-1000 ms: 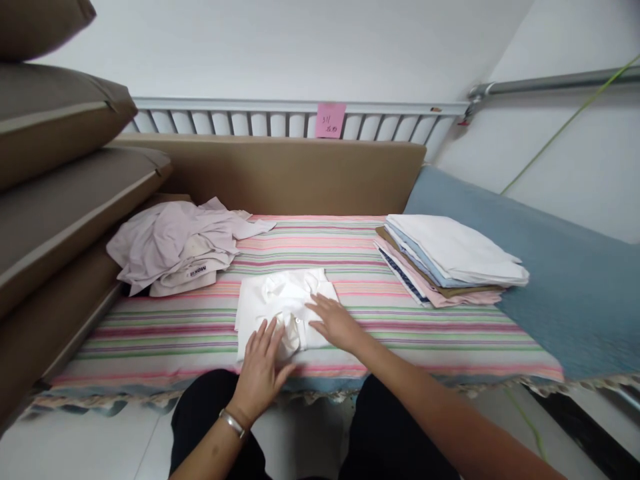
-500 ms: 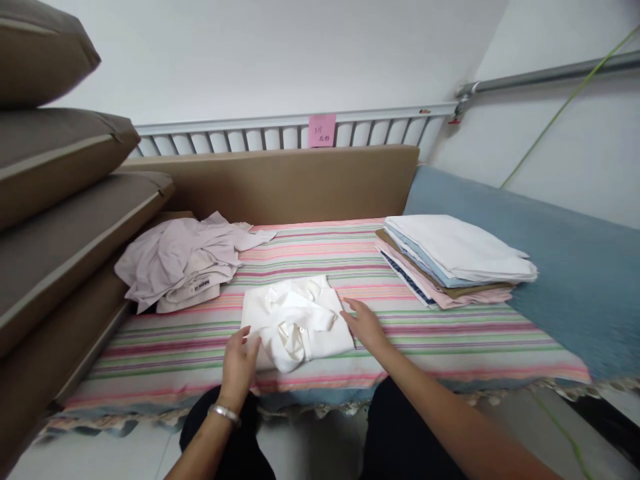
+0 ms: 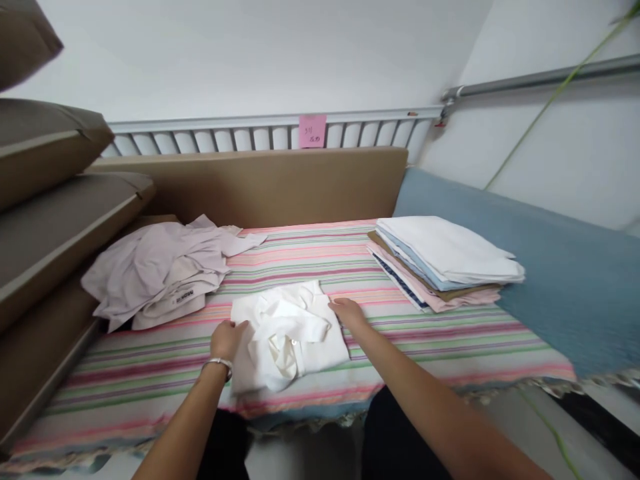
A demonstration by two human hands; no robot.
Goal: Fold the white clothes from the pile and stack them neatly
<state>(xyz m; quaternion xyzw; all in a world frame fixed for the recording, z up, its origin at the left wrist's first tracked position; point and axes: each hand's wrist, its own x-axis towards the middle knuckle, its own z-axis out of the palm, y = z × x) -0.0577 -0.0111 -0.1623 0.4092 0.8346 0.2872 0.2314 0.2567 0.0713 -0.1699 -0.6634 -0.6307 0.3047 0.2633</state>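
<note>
Roughly halfway: neat folded stack of white, blue and pink clothes [image 3: 445, 263] done on rt, crumpled pale-lilac fabric pile [image 3: 160, 273] on the other side, not yet folded. Rumpled white cotton shirt [image 3: 290, 333] semi-folded at centre of striped bedcover [image 3: 150, 360], left hand [image 3: 227, 339] curled onto its edge, right hand [image 3: 349, 312] at opp. edge, grip unclear.

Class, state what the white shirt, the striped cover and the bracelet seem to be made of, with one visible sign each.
Shirt: thin matt white cloth, perhaps cotton or a blend; it creases softly and carries small buttons.
Cover: matt woven fabric; coloured stripes run along it and its front edge looks fringed.
Bracelet: probably metal; a thin silvery band with a shine.
</note>
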